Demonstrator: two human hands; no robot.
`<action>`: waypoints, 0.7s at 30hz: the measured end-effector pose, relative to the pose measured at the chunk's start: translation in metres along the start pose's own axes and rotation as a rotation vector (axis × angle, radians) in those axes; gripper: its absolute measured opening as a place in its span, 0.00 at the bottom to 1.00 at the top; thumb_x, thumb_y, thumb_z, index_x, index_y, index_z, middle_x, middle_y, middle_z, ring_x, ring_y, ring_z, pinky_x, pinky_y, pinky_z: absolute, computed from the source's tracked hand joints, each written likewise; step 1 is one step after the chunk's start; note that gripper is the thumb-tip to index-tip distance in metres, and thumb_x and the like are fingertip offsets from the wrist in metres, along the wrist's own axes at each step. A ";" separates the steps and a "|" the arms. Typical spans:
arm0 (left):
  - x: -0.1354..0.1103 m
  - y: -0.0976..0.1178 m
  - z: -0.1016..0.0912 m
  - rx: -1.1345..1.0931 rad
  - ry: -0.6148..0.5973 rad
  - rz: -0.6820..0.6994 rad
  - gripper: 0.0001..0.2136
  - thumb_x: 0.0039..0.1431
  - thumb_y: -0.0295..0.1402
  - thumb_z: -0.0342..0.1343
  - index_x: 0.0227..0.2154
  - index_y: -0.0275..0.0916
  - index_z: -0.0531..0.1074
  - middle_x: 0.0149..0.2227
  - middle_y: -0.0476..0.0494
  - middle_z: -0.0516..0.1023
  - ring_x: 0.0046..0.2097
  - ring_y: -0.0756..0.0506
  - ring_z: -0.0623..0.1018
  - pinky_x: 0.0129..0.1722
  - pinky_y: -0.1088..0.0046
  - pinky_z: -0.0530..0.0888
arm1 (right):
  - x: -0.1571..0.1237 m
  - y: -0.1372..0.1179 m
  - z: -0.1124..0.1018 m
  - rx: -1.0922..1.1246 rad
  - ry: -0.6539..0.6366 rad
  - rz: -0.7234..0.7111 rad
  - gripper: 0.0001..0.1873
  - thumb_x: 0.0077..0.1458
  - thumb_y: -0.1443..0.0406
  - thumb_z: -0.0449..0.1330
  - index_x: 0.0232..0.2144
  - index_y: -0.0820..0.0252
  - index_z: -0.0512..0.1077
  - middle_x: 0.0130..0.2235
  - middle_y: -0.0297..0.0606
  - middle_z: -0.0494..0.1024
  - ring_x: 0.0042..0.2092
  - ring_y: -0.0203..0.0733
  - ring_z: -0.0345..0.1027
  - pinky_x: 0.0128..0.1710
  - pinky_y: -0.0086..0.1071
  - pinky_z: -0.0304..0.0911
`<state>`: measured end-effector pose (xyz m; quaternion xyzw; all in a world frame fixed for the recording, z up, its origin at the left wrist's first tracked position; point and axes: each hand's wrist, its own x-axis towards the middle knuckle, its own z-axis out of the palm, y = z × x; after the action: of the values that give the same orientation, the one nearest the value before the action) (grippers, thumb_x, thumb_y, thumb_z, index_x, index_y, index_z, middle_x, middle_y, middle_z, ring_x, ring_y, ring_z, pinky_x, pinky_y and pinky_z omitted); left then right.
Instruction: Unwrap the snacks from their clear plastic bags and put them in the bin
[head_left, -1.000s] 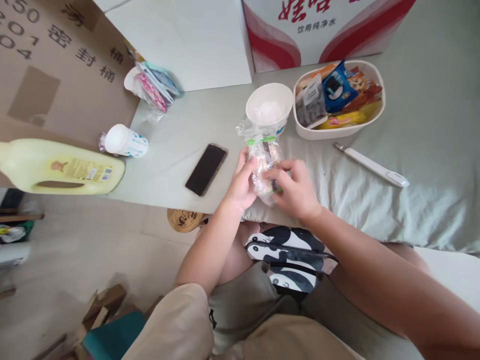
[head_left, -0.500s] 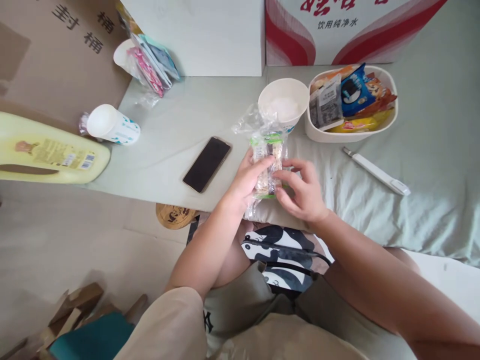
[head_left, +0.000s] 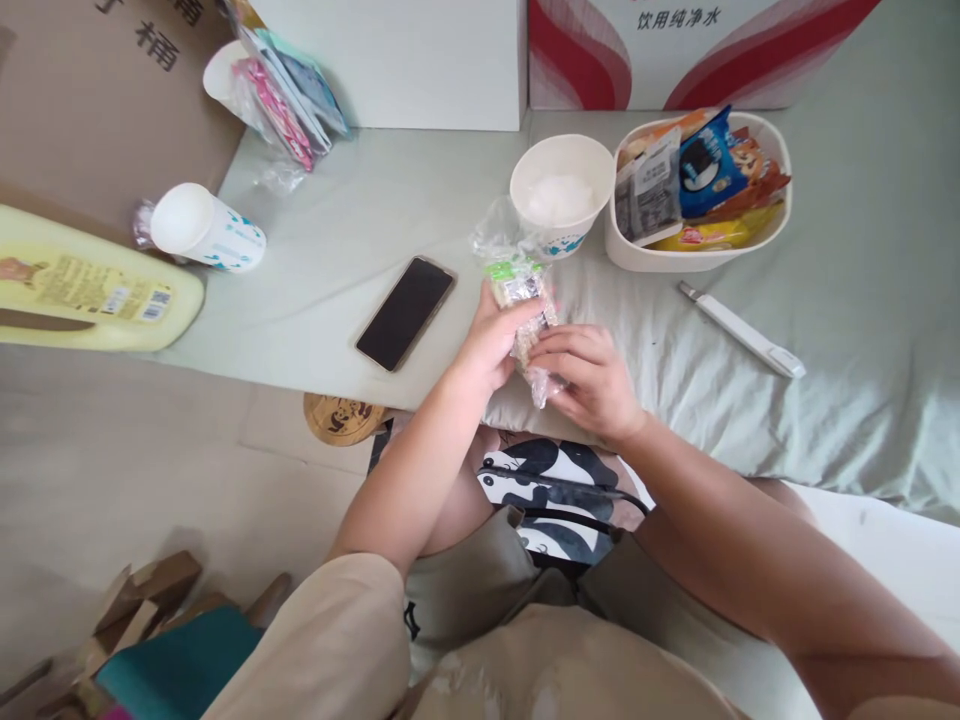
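Note:
My left hand (head_left: 491,345) and my right hand (head_left: 589,380) both grip a clear plastic snack packet (head_left: 519,290) with green trim, held over the front edge of a pale green sheet (head_left: 750,400). The left hand's fingers wrap the packet's left side. At its lower end the right hand pinches the crinkled wrapper. Just beyond the packet stands a white paper cup (head_left: 561,195), and a black phone (head_left: 406,312) lies to the left.
A white tub of snack packets (head_left: 701,190) sits at the back right, with a white stick-shaped tool (head_left: 741,328) before it. A cup on its side (head_left: 202,228), a yellow jug (head_left: 82,295), sachets (head_left: 289,95) and cardboard boxes (head_left: 90,100) are at left.
Both hands have turned and shifted the packet slightly left and up; the right hand has slid to its lower end. The view has tilted a little.

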<state>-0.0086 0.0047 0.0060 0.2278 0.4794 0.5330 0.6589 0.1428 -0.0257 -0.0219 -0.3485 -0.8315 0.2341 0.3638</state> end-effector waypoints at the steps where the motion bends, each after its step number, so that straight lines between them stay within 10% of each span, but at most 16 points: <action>1: 0.000 0.000 0.000 0.018 -0.001 0.007 0.25 0.45 0.29 0.71 0.44 0.44 0.66 0.39 0.49 0.81 0.39 0.45 0.83 0.40 0.67 0.78 | 0.000 0.000 -0.002 0.039 0.019 0.018 0.14 0.69 0.57 0.55 0.39 0.52 0.79 0.42 0.42 0.82 0.51 0.49 0.75 0.55 0.46 0.66; 10: -0.001 -0.001 0.001 0.070 -0.157 -0.063 0.29 0.40 0.33 0.76 0.45 0.42 0.68 0.39 0.48 0.81 0.43 0.42 0.83 0.43 0.64 0.78 | 0.000 0.014 -0.007 -0.067 0.218 0.281 0.09 0.62 0.58 0.60 0.40 0.54 0.75 0.45 0.45 0.73 0.50 0.51 0.71 0.52 0.47 0.70; 17: -0.001 0.000 -0.004 0.109 -0.323 -0.160 0.27 0.40 0.33 0.74 0.46 0.41 0.73 0.41 0.43 0.84 0.46 0.37 0.84 0.48 0.58 0.78 | 0.001 0.037 -0.008 0.149 0.186 0.161 0.51 0.56 0.45 0.66 0.71 0.56 0.47 0.71 0.56 0.52 0.71 0.61 0.54 0.64 0.55 0.63; 21: -0.001 -0.001 -0.006 0.158 -0.361 -0.237 0.26 0.40 0.29 0.72 0.45 0.42 0.74 0.40 0.46 0.84 0.43 0.41 0.83 0.46 0.62 0.77 | 0.003 0.043 -0.018 0.205 0.043 0.102 0.53 0.56 0.40 0.63 0.72 0.57 0.49 0.71 0.54 0.58 0.71 0.62 0.56 0.69 0.57 0.57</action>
<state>-0.0134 0.0019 0.0035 0.3126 0.4174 0.3633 0.7721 0.1732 0.0067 -0.0369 -0.3564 -0.7764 0.3286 0.4027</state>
